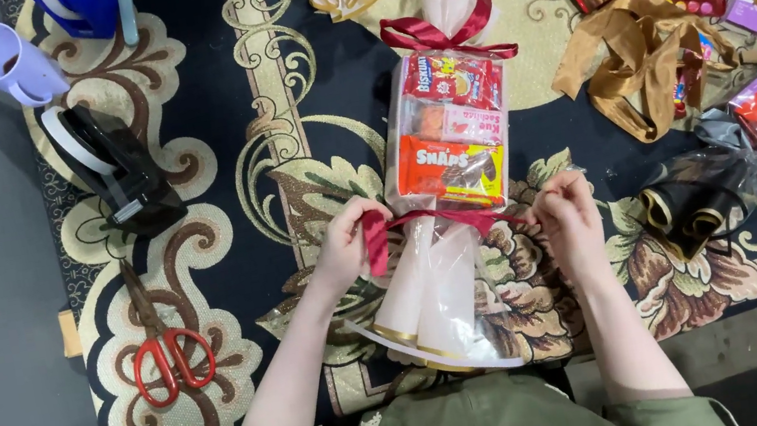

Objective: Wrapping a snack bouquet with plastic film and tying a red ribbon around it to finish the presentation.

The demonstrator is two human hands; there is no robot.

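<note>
Clear wrap bundle (pixel 444 147) of red snack packs lies mid-rug (pixel 235 266), tied with a bow at the far end. Dark red ribbon (pixel 430 220) crosses its near neck. Left hand (pixel 348 243) pinches one ribbon end, right hand (pixel 566 214) the other, both closed tight. Scissors (pixel 168 353) near left edge.

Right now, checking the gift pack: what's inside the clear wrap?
The clear wrap holds red and orange snack packets. Anything beneath them is covered. Both hands hold the red ribbon below.
</note>
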